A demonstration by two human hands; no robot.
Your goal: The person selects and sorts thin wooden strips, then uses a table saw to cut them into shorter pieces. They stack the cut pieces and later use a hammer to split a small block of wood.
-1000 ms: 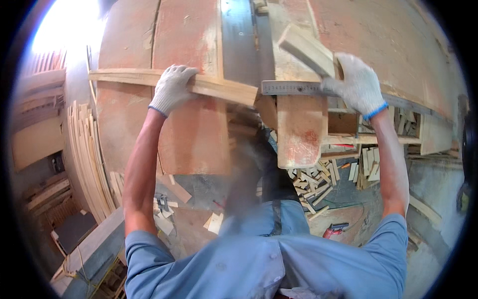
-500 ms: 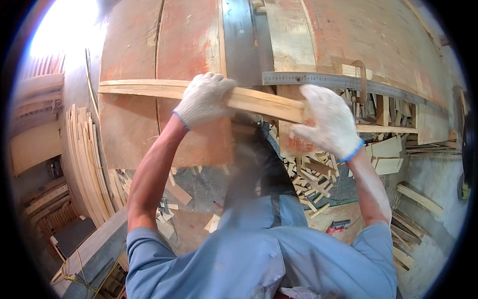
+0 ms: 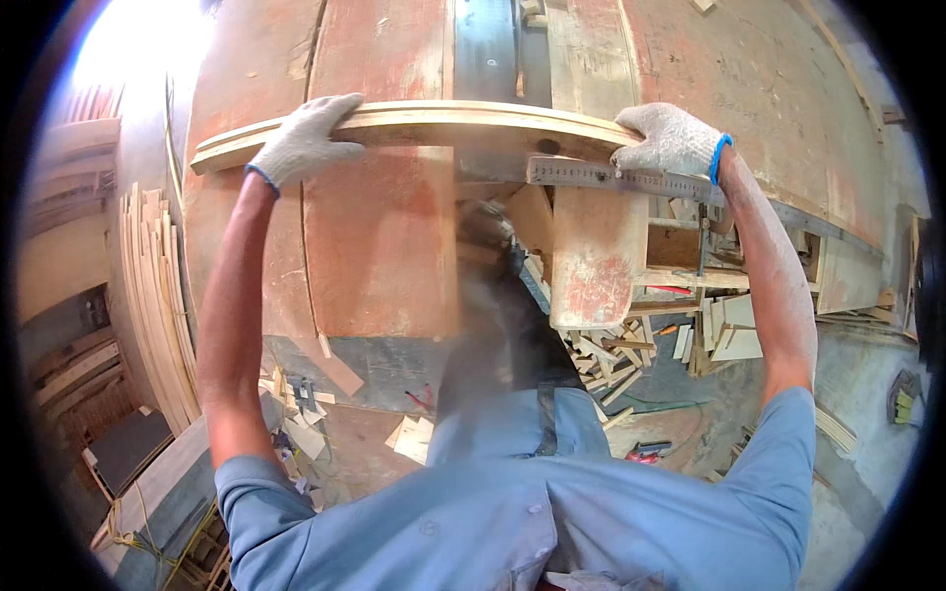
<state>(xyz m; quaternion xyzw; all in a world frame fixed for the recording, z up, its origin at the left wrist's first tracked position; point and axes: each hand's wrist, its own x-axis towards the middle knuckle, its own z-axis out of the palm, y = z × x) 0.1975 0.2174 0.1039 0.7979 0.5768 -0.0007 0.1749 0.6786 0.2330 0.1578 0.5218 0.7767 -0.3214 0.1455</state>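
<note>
A bundle of long pale wooden strips [image 3: 483,120] spans the workbench crosswise, held in both of my gloved hands. My left hand [image 3: 307,140], in a white knit glove with a blue cuff, closes round it a little in from the left end, thumb on the near side. At the right end, my right hand [image 3: 670,138] grips the bundle, with fingers over the far side and thumb on the near one. Just below that end lies a steel ruler [image 3: 591,173], partly behind my right hand and forearm.
The reddish, worn workbench [image 3: 379,256] has a metal strip [image 3: 488,59] set in its middle. Wood offcuts [image 3: 616,360] heap on the floor below. Long slats [image 3: 158,305] lean at the left. A red-handled tool [image 3: 647,451] lies on the floor.
My hands have spread apart, the left one sliding toward the bundle's left end. The strips have moved farther from me and lie more level; my right hand has closed on their end.
</note>
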